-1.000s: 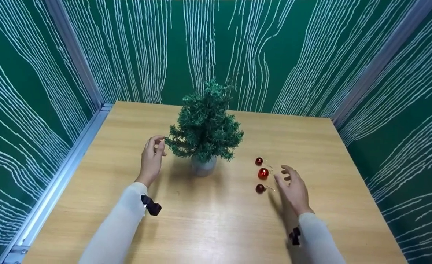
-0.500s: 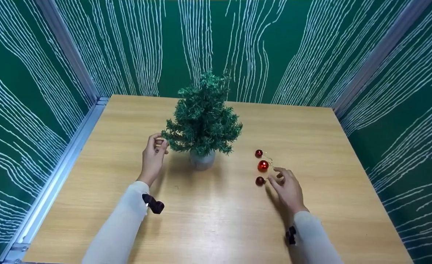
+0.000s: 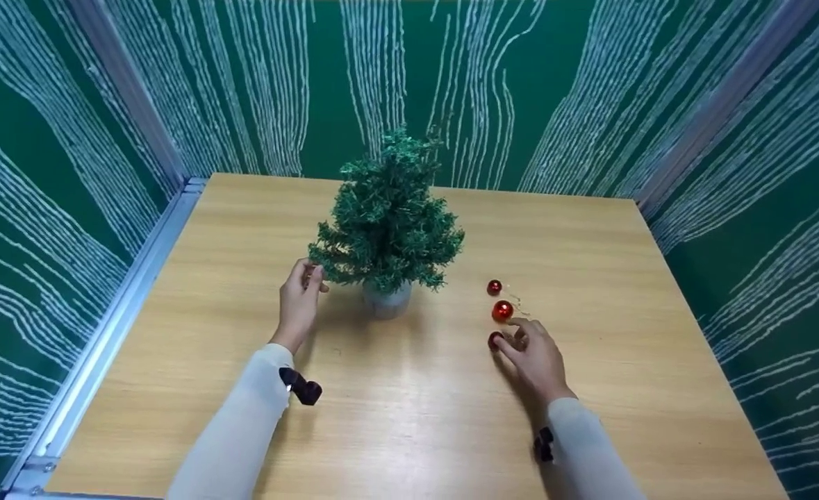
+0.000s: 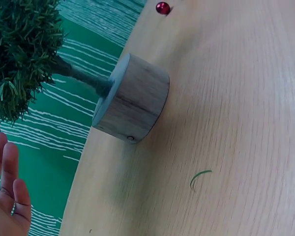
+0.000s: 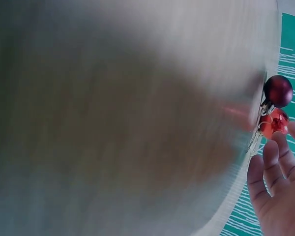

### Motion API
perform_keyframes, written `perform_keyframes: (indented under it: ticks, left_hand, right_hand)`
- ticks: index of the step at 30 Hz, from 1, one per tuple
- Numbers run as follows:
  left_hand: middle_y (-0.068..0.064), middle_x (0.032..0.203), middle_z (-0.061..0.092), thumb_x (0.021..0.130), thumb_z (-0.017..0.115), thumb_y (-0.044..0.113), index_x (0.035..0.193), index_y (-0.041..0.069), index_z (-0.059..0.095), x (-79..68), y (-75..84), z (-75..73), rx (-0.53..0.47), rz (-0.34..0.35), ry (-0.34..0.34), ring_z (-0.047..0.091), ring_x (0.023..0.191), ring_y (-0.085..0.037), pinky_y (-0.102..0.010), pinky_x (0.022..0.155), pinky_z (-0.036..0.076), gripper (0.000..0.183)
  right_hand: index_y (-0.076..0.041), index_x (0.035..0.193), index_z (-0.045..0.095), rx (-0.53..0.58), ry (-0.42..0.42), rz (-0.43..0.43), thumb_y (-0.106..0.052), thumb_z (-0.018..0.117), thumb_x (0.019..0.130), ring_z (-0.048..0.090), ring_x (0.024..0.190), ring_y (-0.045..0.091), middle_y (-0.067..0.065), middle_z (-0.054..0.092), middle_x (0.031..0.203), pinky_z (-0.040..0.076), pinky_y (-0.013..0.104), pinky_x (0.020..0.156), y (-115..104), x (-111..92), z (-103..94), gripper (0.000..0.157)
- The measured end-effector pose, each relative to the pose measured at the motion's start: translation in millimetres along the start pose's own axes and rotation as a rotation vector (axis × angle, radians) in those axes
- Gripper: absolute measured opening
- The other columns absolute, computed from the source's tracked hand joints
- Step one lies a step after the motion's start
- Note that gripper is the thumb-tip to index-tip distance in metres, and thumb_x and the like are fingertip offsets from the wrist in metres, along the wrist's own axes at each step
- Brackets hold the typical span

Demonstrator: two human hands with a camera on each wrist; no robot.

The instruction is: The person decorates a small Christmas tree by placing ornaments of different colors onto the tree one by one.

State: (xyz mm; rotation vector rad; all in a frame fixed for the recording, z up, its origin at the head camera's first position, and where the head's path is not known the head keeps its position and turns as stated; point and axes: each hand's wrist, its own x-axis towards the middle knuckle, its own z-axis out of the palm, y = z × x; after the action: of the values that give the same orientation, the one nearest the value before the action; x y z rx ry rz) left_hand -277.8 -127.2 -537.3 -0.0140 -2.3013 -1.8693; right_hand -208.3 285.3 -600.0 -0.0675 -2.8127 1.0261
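A small artificial Christmas tree [image 3: 392,215] stands upright on a round, wood-textured base [image 4: 135,98]. At its lower left branches is my left hand [image 3: 299,302], fingers loosely bent; whether they touch the needles I cannot tell. My right hand [image 3: 535,361] reaches over the nearest of three red baubles, a dark one [image 5: 278,91], with thumb and fingers apart around it. From the head, the thumb partly covers that bauble. Just beyond lie a larger shiny red bauble [image 3: 502,310] and a small red one [image 3: 494,287], both with gold hanging strings [image 3: 518,303].
The wooden table [image 3: 409,417] carries the tree and baubles. A stray green needle [image 4: 199,177] lies on it near the base. Green walls [image 3: 326,90] with white streaks enclose the back and sides, with metal posts [image 3: 135,90] at the corners.
My right hand has moved left and closer to the nearest dark bauble, its thumb now over it. My left hand has stayed beside the branches. The head view has tilted slightly.
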Motion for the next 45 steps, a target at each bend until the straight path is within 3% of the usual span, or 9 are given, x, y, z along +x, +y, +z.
perform_keyframes:
  ticks: [9, 13, 18, 26, 35, 39, 45]
  left_hand:
    - [-0.012, 0.101, 0.06, 0.104, 0.048, 0.027, 0.111, 0.009, 0.056, 3.3, -0.7, 11.8, -0.007, -0.03, 0.01, 0.062, 0.089, -0.023, -0.047, 0.082, 0.049, 0.021]
    - [-0.009, 0.097, 0.06, 0.104, 0.049, 0.024, 0.109, 0.008, 0.056, 3.7, -2.0, 13.3, -0.014, -0.032, 0.019, 0.063, 0.088, -0.025, -0.042, 0.079, 0.05, 0.018]
    - [-0.008, 0.095, 0.059, 0.104, 0.049, 0.02, 0.105, 0.008, 0.056, 2.6, -3.2, 12.5, -0.033, -0.04, 0.027, 0.063, 0.089, -0.026, -0.05, 0.083, 0.05, 0.014]
    - [-0.018, 0.096, 0.058, 0.105, 0.046, 0.014, 0.104, 0.008, 0.055, 3.1, -4.5, 9.0, -0.057, -0.057, 0.045, 0.061, 0.087, -0.023, -0.051, 0.081, 0.05, 0.011]
    - [-0.016, 0.096, 0.059, 0.104, 0.048, 0.017, 0.104, 0.008, 0.055, 5.3, 1.1, 9.1, -0.079, -0.077, 0.03, 0.061, 0.091, -0.028, -0.033, 0.074, 0.05, 0.011]
    - [-0.012, 0.09, 0.06, 0.103, 0.049, 0.015, 0.102, 0.009, 0.056, 7.6, -0.1, 10.7, -0.066, -0.066, 0.037, 0.061, 0.085, -0.023, -0.038, 0.071, 0.051, 0.009]
    - [-0.008, 0.086, 0.06, 0.101, 0.051, 0.009, 0.1, 0.007, 0.058, 9.2, -3.3, 13.2, -0.07, -0.03, 0.067, 0.061, 0.079, -0.018, -0.053, 0.078, 0.051, 0.007]
  right_hand:
    - [-0.011, 0.122, 0.065, -0.041, -0.013, -0.004, -0.034, 0.077, 0.085, 0.051, 0.071, 0.017, 0.003, 0.053, 0.089, 0.041, 0.033, 0.063, 3, -3, 3.5, 0.045]
    - [-0.01, 0.119, 0.066, -0.04, -0.02, 0.006, -0.033, 0.078, 0.084, 0.052, 0.073, 0.017, 0.003, 0.054, 0.091, 0.042, 0.033, 0.065, 1, -3, 3.8, 0.043]
    - [-0.01, 0.117, 0.067, -0.045, -0.033, 0.008, -0.031, 0.079, 0.083, 0.053, 0.076, 0.018, 0.003, 0.056, 0.094, 0.044, 0.034, 0.069, -2, -2, 3.7, 0.042]
    - [-0.011, 0.113, 0.068, -0.065, -0.038, -0.014, -0.03, 0.08, 0.082, 0.055, 0.078, 0.018, 0.004, 0.058, 0.094, 0.045, 0.035, 0.069, -5, 5, 3.6, 0.038]
    - [-0.01, 0.111, 0.068, -0.06, -0.022, -0.015, -0.027, 0.079, 0.083, 0.059, 0.082, 0.021, 0.005, 0.062, 0.097, 0.049, 0.04, 0.074, -5, 6, 3.9, 0.034]
    - [-0.011, 0.11, 0.068, -0.066, -0.015, -0.019, -0.028, 0.078, 0.084, 0.061, 0.086, 0.023, 0.007, 0.063, 0.099, 0.051, 0.043, 0.077, -2, 6, 4.9, 0.033]
    - [-0.01, 0.113, 0.066, -0.066, -0.028, 0.0, -0.027, 0.077, 0.084, 0.061, 0.087, 0.024, 0.008, 0.062, 0.101, 0.051, 0.044, 0.077, -3, 5, 5.6, 0.035]
